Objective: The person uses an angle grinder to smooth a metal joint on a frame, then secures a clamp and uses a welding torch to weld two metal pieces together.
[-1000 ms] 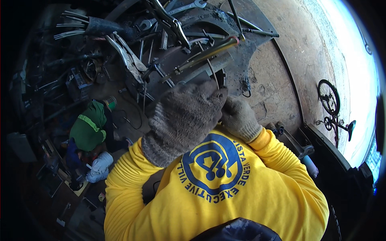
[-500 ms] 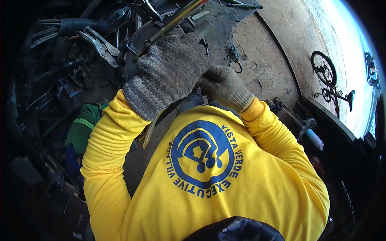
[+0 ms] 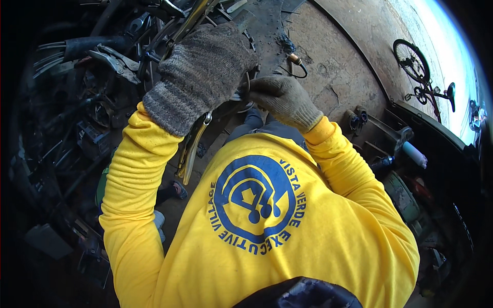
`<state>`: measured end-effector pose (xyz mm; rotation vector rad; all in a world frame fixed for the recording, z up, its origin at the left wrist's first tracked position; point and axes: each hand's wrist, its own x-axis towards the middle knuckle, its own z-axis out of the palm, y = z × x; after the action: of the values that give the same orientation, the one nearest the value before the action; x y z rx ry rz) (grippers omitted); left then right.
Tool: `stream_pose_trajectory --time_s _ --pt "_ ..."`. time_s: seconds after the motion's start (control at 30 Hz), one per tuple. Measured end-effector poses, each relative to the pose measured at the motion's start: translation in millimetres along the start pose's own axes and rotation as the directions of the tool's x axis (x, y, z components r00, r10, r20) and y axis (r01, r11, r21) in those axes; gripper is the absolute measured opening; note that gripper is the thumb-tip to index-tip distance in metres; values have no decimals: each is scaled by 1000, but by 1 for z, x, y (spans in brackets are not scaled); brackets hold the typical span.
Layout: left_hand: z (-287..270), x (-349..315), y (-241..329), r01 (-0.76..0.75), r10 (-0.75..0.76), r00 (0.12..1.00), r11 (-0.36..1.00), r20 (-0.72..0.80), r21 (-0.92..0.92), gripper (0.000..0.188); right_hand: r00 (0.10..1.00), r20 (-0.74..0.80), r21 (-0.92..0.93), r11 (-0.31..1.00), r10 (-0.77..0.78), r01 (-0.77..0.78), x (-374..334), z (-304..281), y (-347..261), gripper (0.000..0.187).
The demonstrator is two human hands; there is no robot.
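My left hand (image 3: 200,77), in a thick dark grey knitted glove, is closed over the edge of a cluttered metal work surface (image 3: 267,43). Its fingertips and whatever they grip are hidden beneath the glove. Close beside it, my right hand (image 3: 287,100) wears a thinner grey-brown glove, with its fingers curled in. A curved grey metal piece (image 3: 241,93) shows between the two hands; whether either one holds it is unclear. Below my left wrist hangs a long yellowish bar or handle (image 3: 191,154). Locking pliers (image 3: 115,64) lie left of that hand.
A brass-coloured tip on a black cable (image 3: 295,59) sits at the surface's right edge. Wrenches (image 3: 137,23) and metal scraps crowd the upper left. A bicycle (image 3: 418,72) stands on the ground at right, beyond a dark metal edge. Someone's foot (image 3: 179,190) shows at lower left.
The view has shifted somewhat. My hands have moved slightly apart, baring the curved metal between them. More of the yellowish bar shows, and the person in green is now mostly hidden behind my left sleeve.
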<state>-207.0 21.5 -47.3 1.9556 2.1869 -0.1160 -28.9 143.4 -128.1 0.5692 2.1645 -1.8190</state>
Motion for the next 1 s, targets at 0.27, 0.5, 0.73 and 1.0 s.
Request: stream_pose_trajectory --time_s 0.27,0.5,0.73,1.0 --pt "13 1 -6 -11 12 999 1000 -47 28 26 997 -59 86 996 44 -39 -1 12 1 26" --pt "1 4 0 28 -29 999 1000 37 14 25 996 -68 122 992 52 -43 -1 16 1 27" --pt "9 2 -6 -14 13 999 999 -33 -33 25 996 -82 58 998 34 -29 -4 17 -6 27" --pt "12 -2 -11 -73 60 987 994 -151 -77 25 992 -108 47 997 60 -55 -6 18 -9 27"
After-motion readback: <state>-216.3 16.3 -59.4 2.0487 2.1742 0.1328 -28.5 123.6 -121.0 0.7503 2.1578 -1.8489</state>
